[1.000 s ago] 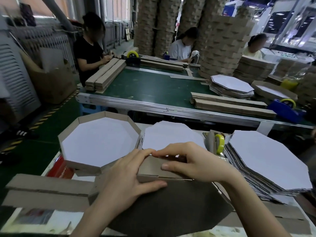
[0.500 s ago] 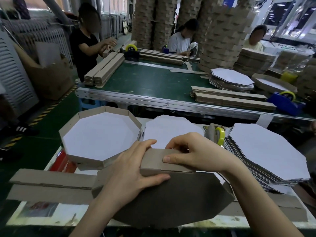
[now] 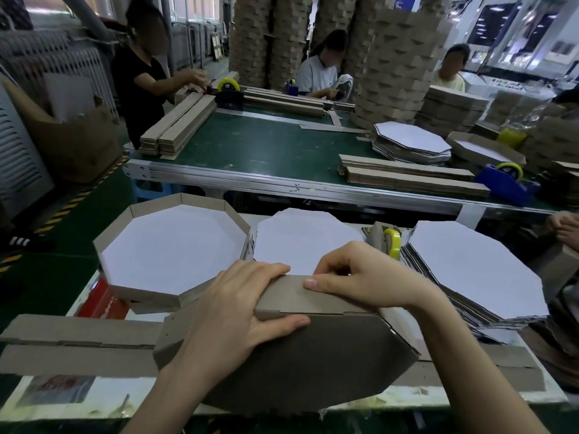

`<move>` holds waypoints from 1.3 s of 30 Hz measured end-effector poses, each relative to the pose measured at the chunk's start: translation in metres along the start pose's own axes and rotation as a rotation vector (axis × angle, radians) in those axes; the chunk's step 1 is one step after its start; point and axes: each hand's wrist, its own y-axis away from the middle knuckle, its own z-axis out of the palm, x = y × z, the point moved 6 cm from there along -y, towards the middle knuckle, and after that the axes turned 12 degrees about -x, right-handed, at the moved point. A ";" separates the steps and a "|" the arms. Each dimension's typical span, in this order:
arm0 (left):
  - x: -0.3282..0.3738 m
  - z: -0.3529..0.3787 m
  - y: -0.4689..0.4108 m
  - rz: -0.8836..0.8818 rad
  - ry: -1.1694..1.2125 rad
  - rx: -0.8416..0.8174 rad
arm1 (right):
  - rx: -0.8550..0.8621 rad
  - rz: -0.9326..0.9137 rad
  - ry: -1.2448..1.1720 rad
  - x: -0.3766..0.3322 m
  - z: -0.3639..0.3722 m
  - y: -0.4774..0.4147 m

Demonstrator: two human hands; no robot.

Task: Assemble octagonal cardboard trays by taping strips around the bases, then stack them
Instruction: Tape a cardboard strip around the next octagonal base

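Note:
A brown octagonal tray [image 3: 313, 355] stands tilted on edge in front of me, its brown underside facing me. My left hand [image 3: 232, 311] grips its upper left rim, thumb on the underside and fingers over the side strip [image 3: 300, 300]. My right hand [image 3: 366, 277] pinches the top of that strip, thumb pressed on its outer face. A finished tray [image 3: 175, 249] with a white inside sits at the left. White octagonal bases lie in a middle pile [image 3: 307, 239] and a right stack [image 3: 470, 267]. A yellow tape roll [image 3: 391, 242] stands between them.
Flat cardboard strips [image 3: 78, 339] lie along the near table edge. A green conveyor table [image 3: 266, 145] beyond holds strip bundles, a base stack and a blue tape dispenser [image 3: 504, 180]. Three people work at its far side before tall tray stacks [image 3: 401, 54]. A red object [image 3: 103, 302] lies under the finished tray.
Both hands have stayed on the tray's top strip. My left fingers have slid over the rim and my right thumb has shifted slightly along the strip. The tray stays tilted.

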 end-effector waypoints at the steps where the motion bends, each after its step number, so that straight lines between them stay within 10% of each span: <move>1: 0.000 0.000 0.000 -0.004 0.007 -0.004 | 0.002 0.001 -0.027 0.002 -0.001 0.002; 31: 0.011 0.002 0.000 0.094 0.102 -0.037 | -0.007 -0.105 -0.355 0.052 0.001 0.035; 39: 0.014 0.005 -0.008 0.109 0.170 -0.088 | 0.411 -0.005 -0.670 0.103 -0.028 0.034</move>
